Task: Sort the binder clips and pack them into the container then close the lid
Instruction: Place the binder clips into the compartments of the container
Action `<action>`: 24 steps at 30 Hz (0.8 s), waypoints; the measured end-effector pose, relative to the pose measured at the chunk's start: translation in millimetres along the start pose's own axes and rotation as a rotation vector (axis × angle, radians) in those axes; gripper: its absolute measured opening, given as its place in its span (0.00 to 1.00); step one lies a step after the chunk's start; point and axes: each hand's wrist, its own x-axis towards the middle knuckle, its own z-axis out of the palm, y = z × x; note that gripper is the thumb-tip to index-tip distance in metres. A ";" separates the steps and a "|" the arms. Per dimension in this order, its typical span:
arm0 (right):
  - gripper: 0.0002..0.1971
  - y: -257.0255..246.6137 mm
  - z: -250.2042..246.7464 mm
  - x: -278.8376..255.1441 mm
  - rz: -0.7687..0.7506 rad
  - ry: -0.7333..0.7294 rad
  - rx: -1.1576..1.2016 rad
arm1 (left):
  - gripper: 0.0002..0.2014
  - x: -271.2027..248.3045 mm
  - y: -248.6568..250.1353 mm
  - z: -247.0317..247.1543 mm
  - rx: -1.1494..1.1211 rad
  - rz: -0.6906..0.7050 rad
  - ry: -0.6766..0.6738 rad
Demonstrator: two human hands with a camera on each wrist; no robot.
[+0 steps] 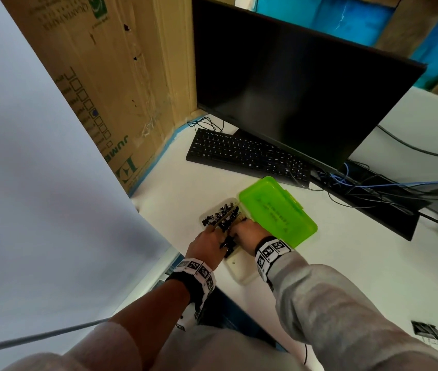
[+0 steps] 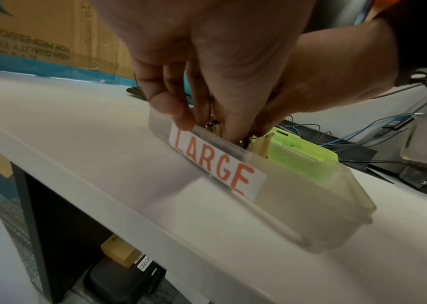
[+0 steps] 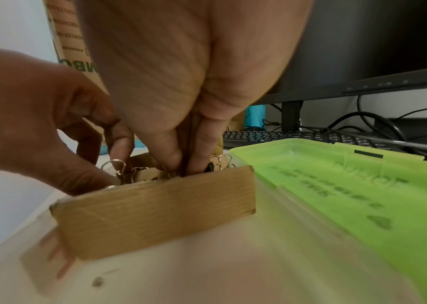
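Note:
A translucent container (image 1: pixel 242 273) lies on the white desk with its green lid (image 1: pixel 276 210) folded open to the right. Cardboard dividers (image 3: pixel 155 209) split it into compartments, and a "LARGE" label (image 2: pixel 212 162) is on its side wall. Black binder clips (image 1: pixel 220 214) with silver wire handles fill the far compartments. Both hands reach down into the middle one. My left hand (image 1: pixel 213 228) pinches a clip by its wire handle (image 2: pixel 211 115). My right hand (image 1: pixel 235 231) has thumb and fingertips (image 3: pixel 173 158) pressed together on a dark clip. The near compartment holds no clips.
A black keyboard (image 1: pixel 247 153) and a dark monitor (image 1: pixel 292 84) stand behind the container. A cardboard box (image 1: pixel 110 76) rises at the left. Tangled cables (image 1: pixel 373 188) run on the right. A few loose clips (image 1: pixel 426 332) lie at the desk's near right edge.

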 end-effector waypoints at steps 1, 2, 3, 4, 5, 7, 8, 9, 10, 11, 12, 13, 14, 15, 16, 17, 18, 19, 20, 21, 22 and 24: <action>0.13 1.2 -0.2 -1.3 -0.014 0.000 -0.004 | 0.09 1.2 0.0 -0.1 -0.008 -0.002 -0.008; 0.13 1.8 -1.4 -3.8 -0.028 -0.002 -0.005 | 0.09 2.6 0.3 -0.8 -0.014 -0.003 -0.019; 0.13 3.4 -1.9 -6.1 -0.045 0.001 -0.002 | 0.09 4.2 1.4 -2.2 -0.021 -0.009 -0.034; 0.14 5.6 -1.9 -8.3 -0.059 0.008 0.008 | 0.10 5.8 2.8 -3.8 -0.033 -0.023 -0.049; 0.16 8.6 -1.5 -10.3 -0.079 0.026 0.024 | 0.13 7.9 4.8 -5.6 -0.047 -0.037 -0.068; 0.22 16.9 -2.0 -16.2 -0.101 0.075 0.058 | 0.13 12.6 9.4 -9.6 -0.074 -0.050 -0.061; 0.25 22.3 -3.9 -20.8 -0.093 0.112 0.072 | 0.12 14.8 13.0 -12.2 -0.088 -0.053 -0.050; 0.27 29.6 -5.9 -25.7 -0.071 0.153 0.083 | 0.13 17.5 18.1 -14.6 -0.092 -0.044 -0.042; 0.29 38.9 -8.4 -31.9 -0.040 0.193 0.096 | 0.15 19.8 24.4 -17.0 -0.073 -0.019 -0.039; 0.29 49.9 -11.3 -38.7 -0.011 0.225 0.114 | 0.16 22.1 32.4 -19.5 -0.039 0.014 -0.039; 0.29 62.6 -13.8 -46.7 0.028 0.243 0.130 | 0.17 23.3 43.4 -21.9 -0.011 0.056 -0.031; 0.28 77.5 -14.7 -55.1 0.071 0.259 0.148 | 0.17 24.9 56.1 -22.1 0.000 0.100 -0.013; 0.27 93.3 -15.2 -65.1 0.121 0.279 0.160 | 0.16 27.1 69.4 -19.1 0.000 0.148 0.008; 0.27 109.0 -15.3 -77.1 0.171 0.307 0.178 | 0.15 28.9 85.0 -13.4 0.004 0.191 0.012; 0.26 124.1 -14.9 -92.2 0.226 0.337 0.195 | 0.16 30.4 101.7 -4.7 0.008 0.231 -0.007; 0.25 140.6 -12.6 -107.8 0.276 0.360 0.204 | 0.18 31.2 119.3 7.5 0.004 0.284 -0.038; 0.24 154.7 -11.0 -125.8 0.323 0.371 0.204 | 0.19 30.3 136.9 20.8 -0.006 0.340 -0.076; 0.23 169.8 -7.9 -144.8 0.373 0.389 0.211 | 0.18 27.3 155.7 34.4 -0.010 0.394 -0.117; 0.22 184.7 -4.0 -164.3 0.433 0.414 0.225 | 0.17 22.6 174.0 47.9 0.000 0.436 -0.152; 0.22 198.8 -0.4 -185.0 0.496 0.451 0.241 | 0.17 17.6 191.8 62.1 0.019 0.474 -0.188; 0.21 211.9 3.8 -206.6 0.558 0.484 0.249 | 0.16 10.7 208.8 75.3 0.037 0.509 -0.228; 0.19 236.5 14.2 -250.4 0.651 0.549 0.239 | 0.17 -2.3 240.0 101.4 0.075 0.564 -0.311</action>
